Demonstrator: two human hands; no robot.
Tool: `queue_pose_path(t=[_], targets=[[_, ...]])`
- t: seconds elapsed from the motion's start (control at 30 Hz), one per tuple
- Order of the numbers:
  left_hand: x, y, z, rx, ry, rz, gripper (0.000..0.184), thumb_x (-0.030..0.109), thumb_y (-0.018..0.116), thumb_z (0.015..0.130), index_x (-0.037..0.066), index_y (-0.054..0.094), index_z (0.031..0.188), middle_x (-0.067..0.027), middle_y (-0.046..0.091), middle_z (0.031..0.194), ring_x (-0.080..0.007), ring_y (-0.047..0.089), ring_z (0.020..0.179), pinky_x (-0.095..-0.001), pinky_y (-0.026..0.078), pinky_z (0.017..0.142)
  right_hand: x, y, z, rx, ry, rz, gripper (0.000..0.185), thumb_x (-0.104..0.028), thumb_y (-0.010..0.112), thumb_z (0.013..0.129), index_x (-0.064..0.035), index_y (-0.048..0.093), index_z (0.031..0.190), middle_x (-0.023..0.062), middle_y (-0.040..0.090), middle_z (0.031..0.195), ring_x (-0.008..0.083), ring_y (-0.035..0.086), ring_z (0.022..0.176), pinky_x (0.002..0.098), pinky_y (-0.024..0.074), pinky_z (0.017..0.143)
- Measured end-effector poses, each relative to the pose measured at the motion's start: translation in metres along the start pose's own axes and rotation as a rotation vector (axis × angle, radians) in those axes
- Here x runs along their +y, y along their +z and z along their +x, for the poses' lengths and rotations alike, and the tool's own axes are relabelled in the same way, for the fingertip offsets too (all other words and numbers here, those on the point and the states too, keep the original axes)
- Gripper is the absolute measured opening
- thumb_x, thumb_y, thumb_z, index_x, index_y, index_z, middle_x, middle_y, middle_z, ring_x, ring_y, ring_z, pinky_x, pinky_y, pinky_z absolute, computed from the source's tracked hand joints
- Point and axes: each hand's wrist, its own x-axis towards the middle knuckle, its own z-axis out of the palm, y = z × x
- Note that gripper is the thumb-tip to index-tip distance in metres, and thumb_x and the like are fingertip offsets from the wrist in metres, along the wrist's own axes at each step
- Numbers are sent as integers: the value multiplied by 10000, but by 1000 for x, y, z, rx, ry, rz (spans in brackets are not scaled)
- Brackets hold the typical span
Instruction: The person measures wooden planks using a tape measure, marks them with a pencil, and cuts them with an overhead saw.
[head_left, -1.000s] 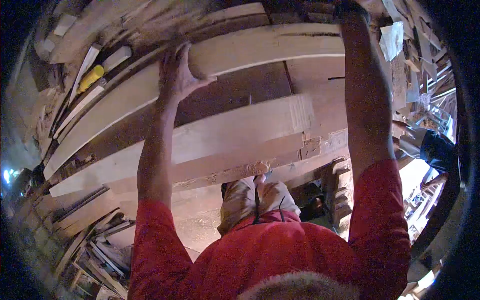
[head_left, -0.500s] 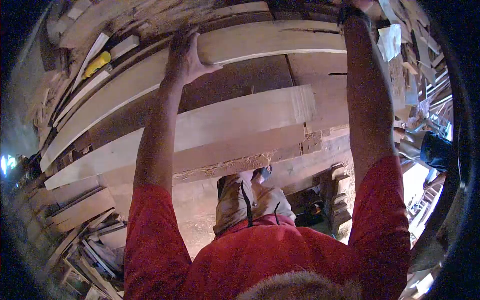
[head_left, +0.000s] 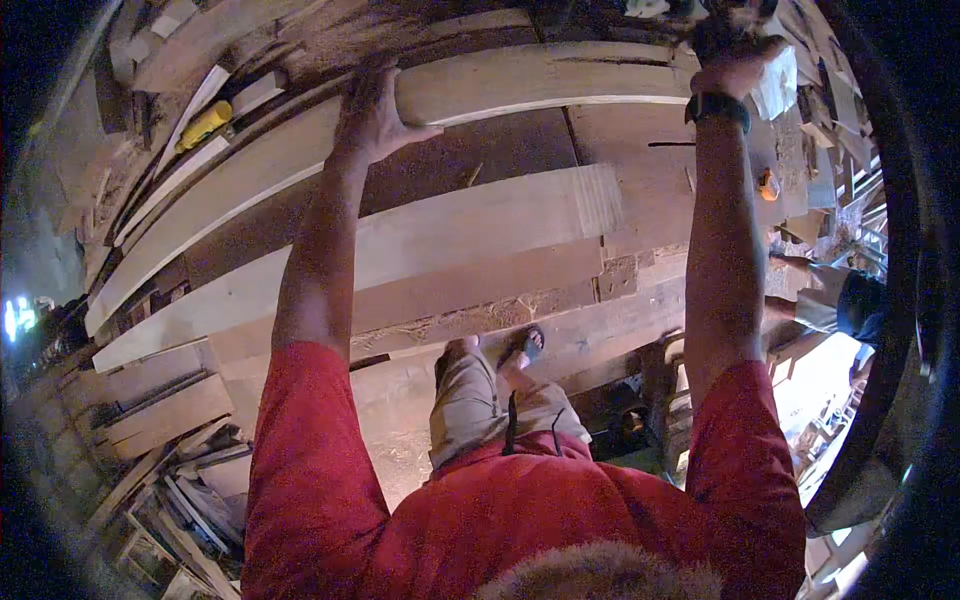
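Under my left hand (head_left: 375,118) lies the far wooden plank (head_left: 520,82), a long pale board. The thumb spreads along its near edge and the fingers reach across its face; their tips are hard to see. At the plank's right end, my right hand (head_left: 738,72) is closed around a dark, bulky tool (head_left: 722,32), whose kind the dim light hides. A watch (head_left: 718,108) circles the right wrist. Nearer to me, a second pale plank (head_left: 450,228) lies roughly parallel to the first, touched by neither hand.
A yellow-handled tool (head_left: 205,126) lies among offcuts at the left. Beside my right forearm is a small orange object (head_left: 768,185). Wood scraps (head_left: 190,500) pile up at lower left. Another person's legs (head_left: 825,295) show at the right. Shavings (head_left: 500,308) lie along the bench's near edge.
My right hand has come down into fuller view with the dark tool. The orange object now shows past my right forearm. My left hand stays on the plank, and my sandalled foot is more visible.
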Motion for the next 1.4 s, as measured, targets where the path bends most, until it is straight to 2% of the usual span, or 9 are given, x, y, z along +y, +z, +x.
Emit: queue_pose_path(t=[0.07, 0.27, 0.37, 0.43, 0.57, 0.7, 0.83, 0.97, 1.4], targets=[[0, -1, 1, -36, -21, 12, 1103, 536, 857, 512, -41, 391, 1327, -235, 406, 1372, -384, 384, 1287, -473, 299, 1098, 10, -29, 13, 6, -232, -273, 719, -604, 367, 942, -24, 437, 1360, 153, 591, 1250, 270, 656, 992, 414, 535, 857], [6, -6, 3, 102, 64, -43, 1080, 531, 866, 497, -30, 412, 1301, -243, 434, 1327, -383, 418, 1252, -467, 331, 1075, 3, -58, 17, 59, -3, -240, 849, -714, 280, 898, 19, 574, 1209, 156, 659, 1114, 248, 670, 961, 375, 523, 888], [8, -11, 4, 29, 41, -54, 1059, 538, 865, 493, -32, 436, 1275, -245, 457, 1292, -387, 445, 1221, -462, 357, 1057, 10, -77, 16, 145, -778, -1099, 810, -668, 287, 923, 14, 472, 1318, 167, 638, 1150, 238, 665, 959, 376, 501, 911], [5, -6, 1, 76, 41, 20, 1047, 525, 871, 487, -37, 449, 1263, -248, 466, 1279, -390, 460, 1203, -462, 376, 1042, -20, -44, -20, 146, -178, -579, 691, -510, 378, 969, -34, 253, 1453, 183, 567, 1269, 249, 633, 1044, 369, 485, 940], [3, -3, 3, -5, 17, -67, 1040, 515, 876, 486, -38, 451, 1257, -251, 468, 1272, -387, 453, 1210, -462, 361, 1053, 18, -127, 70, -293, 155, 55, 692, -329, 468, 972, -110, 79, 1500, 176, 506, 1340, 266, 612, 1070, 359, 482, 948], [6, 6, -8, 213, 80, 68, 991, 489, 865, 541, -29, 451, 1278, -240, 480, 1295, -386, 431, 1243, -457, 338, 1071, -1, -36, 12, 75, -169, -672, 867, -300, 701, 842, -120, 153, 1489, 181, 592, 1221, 308, 642, 983, 380, 545, 838], [35, 24, -41, 399, 178, 9, 893, 483, 845, 603, 3, 498, 1271, -226, 497, 1317, -407, 454, 1229, -477, 351, 1050, -8, 3, 1, -55, 188, -31, 678, -700, 447, 870, -74, 655, 1029, 40, 638, 844, 151, 547, 651, 289, 456, 573], [130, 0, -98, -127, 148, -365, 954, 490, 852, 577, 78, 466, 1346, -208, 422, 1410, -390, 361, 1327, -487, 278, 1113, 13, 3, 20, -76, -47, -74, 713, -710, 445, 865, -67, 625, 1117, 39, 651, 940, 153, 586, 706, 293, 502, 636], [143, -5, -133, -190, 55, -158, 1102, 418, 859, 570, 146, 284, 1470, -179, 330, 1455, -363, 357, 1291, -526, 263, 1094, 8, 17, 9, -62, -45, -101, 602, -656, 433, 898, -104, 647, 1005, 13, 610, 703, 137, 502, 491, 288, 392, 426]])
